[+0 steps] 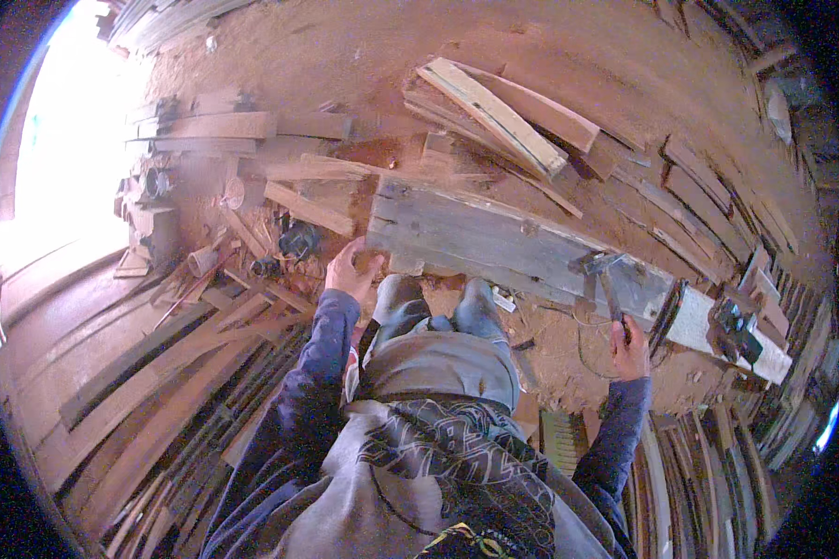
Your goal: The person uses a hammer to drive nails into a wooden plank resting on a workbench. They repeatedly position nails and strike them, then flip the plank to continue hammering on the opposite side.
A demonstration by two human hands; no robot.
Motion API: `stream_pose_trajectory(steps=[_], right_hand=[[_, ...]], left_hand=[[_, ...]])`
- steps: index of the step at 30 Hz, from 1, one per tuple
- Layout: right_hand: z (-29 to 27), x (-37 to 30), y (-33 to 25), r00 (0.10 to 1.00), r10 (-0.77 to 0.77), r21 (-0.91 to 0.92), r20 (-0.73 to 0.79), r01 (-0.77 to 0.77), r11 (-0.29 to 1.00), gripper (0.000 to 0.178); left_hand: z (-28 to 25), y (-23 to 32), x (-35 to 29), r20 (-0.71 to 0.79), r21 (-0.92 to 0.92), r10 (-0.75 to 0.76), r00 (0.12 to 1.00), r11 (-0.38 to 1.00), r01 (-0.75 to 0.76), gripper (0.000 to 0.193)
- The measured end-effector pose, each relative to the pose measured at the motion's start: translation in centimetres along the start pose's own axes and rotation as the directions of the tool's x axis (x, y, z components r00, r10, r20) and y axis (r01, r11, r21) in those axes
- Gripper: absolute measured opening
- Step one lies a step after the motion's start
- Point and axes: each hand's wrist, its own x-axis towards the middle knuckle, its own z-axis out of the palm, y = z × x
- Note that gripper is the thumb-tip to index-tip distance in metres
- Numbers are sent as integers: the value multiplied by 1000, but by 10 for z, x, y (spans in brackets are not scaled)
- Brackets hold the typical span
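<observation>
A long, weathered grey wooden plank [475, 233] lies across in front of my knees. Beside its left end is my left hand [347, 272], its fingers curved and apart, with nothing visible in them. My right hand [630, 349] is closed round the handle of a hammer [610, 293]. The hammer's head is over the right part of the plank, next to a dark block-like piece whose kind I cannot make out. A thin dark cord or wire loops between the plank and my right hand.
Pale cut beams [494, 116] lie stacked beyond the plank. Long boards [149, 391] fill the lower left, and more strips [704, 466] lie at the lower right. A dark power tool [738, 337] rests on a whitish board at right. Another dark object [298, 240] sits beside my left hand.
</observation>
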Motion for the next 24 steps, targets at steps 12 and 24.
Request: stream_pose_trajectory(steps=[12,24], right_hand=[[107,52,-234,823,-385,-150,418,480,864,53],[10,13,-74,999,-21,-160,29,25,987,48]], left_hand=[[6,-26,-24,56,-130,-91,994,987,97,44],[54,-250,-84,169,-85,-311,935,941,328,36]])
